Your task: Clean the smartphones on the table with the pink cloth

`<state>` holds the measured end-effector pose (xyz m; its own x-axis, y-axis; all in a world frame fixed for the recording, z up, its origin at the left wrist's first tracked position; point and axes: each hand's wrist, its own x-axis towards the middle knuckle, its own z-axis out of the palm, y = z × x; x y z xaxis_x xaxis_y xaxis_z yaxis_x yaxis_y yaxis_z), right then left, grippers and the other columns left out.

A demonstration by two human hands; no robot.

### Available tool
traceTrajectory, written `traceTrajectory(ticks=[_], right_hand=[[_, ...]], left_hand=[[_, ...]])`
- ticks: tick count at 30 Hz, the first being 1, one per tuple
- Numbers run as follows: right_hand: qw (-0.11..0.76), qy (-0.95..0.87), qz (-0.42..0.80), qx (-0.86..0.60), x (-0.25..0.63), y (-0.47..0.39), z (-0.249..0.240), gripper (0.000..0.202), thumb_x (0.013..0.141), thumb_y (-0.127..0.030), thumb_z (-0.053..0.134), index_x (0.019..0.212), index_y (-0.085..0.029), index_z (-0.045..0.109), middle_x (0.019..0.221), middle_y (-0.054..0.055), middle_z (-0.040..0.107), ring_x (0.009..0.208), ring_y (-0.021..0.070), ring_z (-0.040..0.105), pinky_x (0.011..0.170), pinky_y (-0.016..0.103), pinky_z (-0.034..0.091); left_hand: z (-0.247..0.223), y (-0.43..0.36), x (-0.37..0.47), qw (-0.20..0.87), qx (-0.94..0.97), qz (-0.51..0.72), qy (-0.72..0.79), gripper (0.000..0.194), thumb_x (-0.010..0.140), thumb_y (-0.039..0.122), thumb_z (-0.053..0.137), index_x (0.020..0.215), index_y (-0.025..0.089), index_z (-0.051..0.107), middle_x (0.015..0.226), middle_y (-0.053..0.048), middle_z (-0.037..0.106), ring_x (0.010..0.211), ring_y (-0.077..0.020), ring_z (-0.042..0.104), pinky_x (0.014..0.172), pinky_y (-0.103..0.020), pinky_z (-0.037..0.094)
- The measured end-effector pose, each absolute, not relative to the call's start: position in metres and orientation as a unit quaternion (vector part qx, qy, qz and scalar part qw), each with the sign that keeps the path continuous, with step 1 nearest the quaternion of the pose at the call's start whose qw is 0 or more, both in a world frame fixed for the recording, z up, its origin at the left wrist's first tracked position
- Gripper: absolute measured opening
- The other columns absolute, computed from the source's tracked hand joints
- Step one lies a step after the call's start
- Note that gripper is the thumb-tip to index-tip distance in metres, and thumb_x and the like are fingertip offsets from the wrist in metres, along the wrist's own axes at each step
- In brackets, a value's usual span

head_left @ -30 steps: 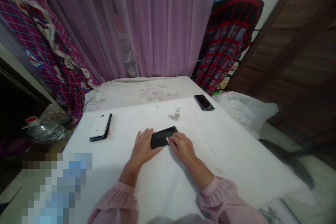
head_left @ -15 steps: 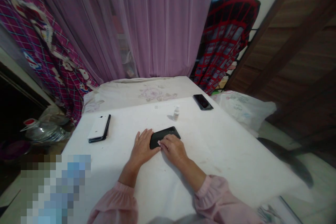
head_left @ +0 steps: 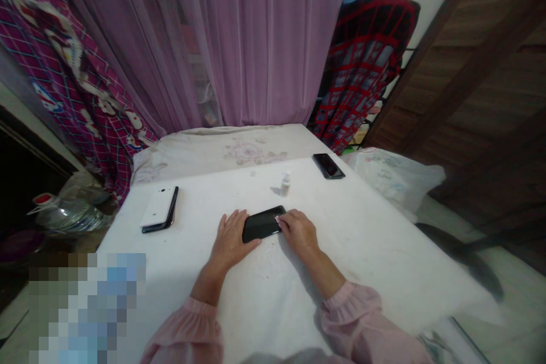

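A dark phone [head_left: 261, 226] lies flat on the white-covered table in front of me. My left hand [head_left: 231, 239] braces its left end, the thumb along the near edge and the fingers by the far corner. At the phone's right end, my right hand [head_left: 301, 232] is closed in a pinch on a small whitish wad [head_left: 277, 219], which touches the phone's surface. What the wad is made of is too small to tell. Beyond the phone stands a small white bottle [head_left: 285, 185], upright.
Stacked phones [head_left: 160, 209], a white one on top, lie on the left of the table [head_left: 205, 193]. More dark phones [head_left: 328, 166] rest near the right edge. A plastic bag [head_left: 396, 179] is beside the table, and a large water bottle [head_left: 63, 213] stands off the left side.
My right hand has slid to the right along the phone with the small wad, uncovering more of its surface. My left hand has stayed at the phone's left end.
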<state>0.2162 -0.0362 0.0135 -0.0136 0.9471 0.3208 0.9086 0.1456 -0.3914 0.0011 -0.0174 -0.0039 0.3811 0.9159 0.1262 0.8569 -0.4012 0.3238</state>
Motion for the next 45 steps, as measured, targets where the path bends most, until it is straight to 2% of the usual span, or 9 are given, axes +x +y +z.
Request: traceTrajectory(ticks=[7,17,26,38,45], right_hand=[[0.296,-0.776,0.079,-0.551,0.184,-0.043,0.007,0.017,0.091,-0.023,0.056,0.086,-0.023,0.073,0.085,0.003,0.066,0.083,0.0157,0.057,0.074,0.025,0.043],[0.307,-0.683,0.046,-0.661,0.236,-0.015,0.005,0.016,0.088,-0.021,0.06,0.084,-0.021,0.075,0.084,0.005,0.067,0.082,0.0176,0.059,0.076,0.027,0.044],[0.333,-0.771,0.038,-0.542,0.181,-0.029,-0.004,0.018,0.091,-0.021,0.056,0.084,-0.022,0.073,0.082,0.004,0.065,0.078,0.0172,0.055,0.071,0.027,0.042],[0.324,-0.68,0.038,-0.657,0.232,-0.008,-0.002,0.015,0.086,-0.02,0.06,0.085,-0.023,0.074,0.085,0.005,0.067,0.082,0.019,0.057,0.074,0.028,0.042],[0.315,-0.766,0.056,-0.558,0.189,-0.014,-0.002,0.016,0.089,-0.02,0.058,0.086,-0.023,0.073,0.085,0.004,0.066,0.083,0.0179,0.057,0.076,0.028,0.043]], left_hand=[[-0.002,-0.017,0.001,0.096,0.827,0.135,0.537,0.065,0.083,0.048,0.06,0.138,0.019,0.041,0.148,-0.012,0.044,0.141,-0.0282,0.031,0.117,-0.051,0.014],[0.0,-0.017,0.001,0.116,0.825,0.124,0.539,0.068,0.082,0.048,0.061,0.138,0.016,0.039,0.149,-0.013,0.042,0.143,-0.0294,0.028,0.118,-0.052,0.012],[-0.003,-0.016,0.001,0.1,0.828,0.129,0.537,0.066,0.081,0.046,0.062,0.137,0.017,0.041,0.148,-0.012,0.044,0.141,-0.0283,0.031,0.117,-0.051,0.015],[-0.01,-0.014,-0.002,0.095,0.833,0.149,0.525,0.067,0.082,0.051,0.06,0.138,0.019,0.04,0.147,-0.012,0.045,0.141,-0.0302,0.032,0.117,-0.053,0.015],[-0.01,-0.012,-0.003,0.097,0.836,0.137,0.523,0.069,0.083,0.048,0.059,0.14,0.017,0.038,0.149,-0.013,0.043,0.141,-0.0298,0.031,0.117,-0.053,0.014]])
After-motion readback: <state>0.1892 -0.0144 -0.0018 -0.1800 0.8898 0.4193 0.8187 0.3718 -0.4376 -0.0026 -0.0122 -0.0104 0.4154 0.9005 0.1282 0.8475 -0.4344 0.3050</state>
